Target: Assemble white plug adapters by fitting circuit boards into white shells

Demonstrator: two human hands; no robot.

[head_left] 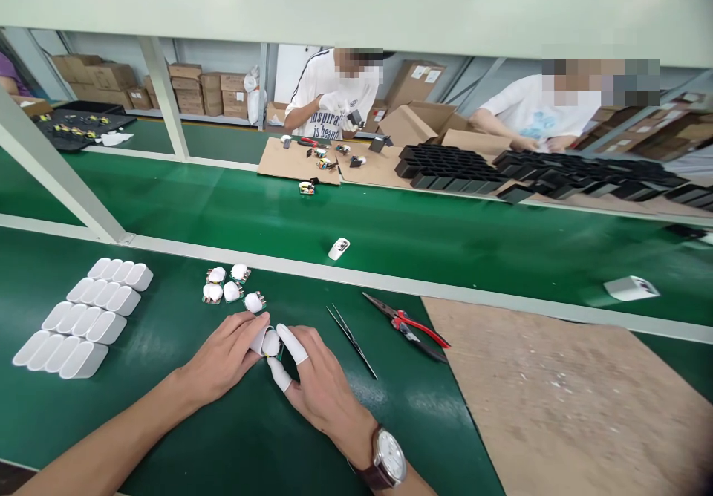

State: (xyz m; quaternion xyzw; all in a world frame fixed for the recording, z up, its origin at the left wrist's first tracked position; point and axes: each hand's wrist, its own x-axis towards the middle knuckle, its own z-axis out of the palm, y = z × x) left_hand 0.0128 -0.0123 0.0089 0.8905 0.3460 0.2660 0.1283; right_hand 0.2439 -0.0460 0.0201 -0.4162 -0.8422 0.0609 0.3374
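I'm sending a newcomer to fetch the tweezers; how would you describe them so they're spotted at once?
On the near green table, find the wearer's right hand. Just to its right, before the pliers, lie the tweezers. They are slim and grey with two thin points, lacking the pliers' red and black handles.

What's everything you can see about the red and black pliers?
The pliers have a long, pointed, metal-looking nose, one red handle and one mostly black one; the grips look like plastic. They lie on the green tabletop, handles spread, nose pointing up and left in the picture, right of the tweezers. The handle ends lie close to the brown board. Nobody holds them.
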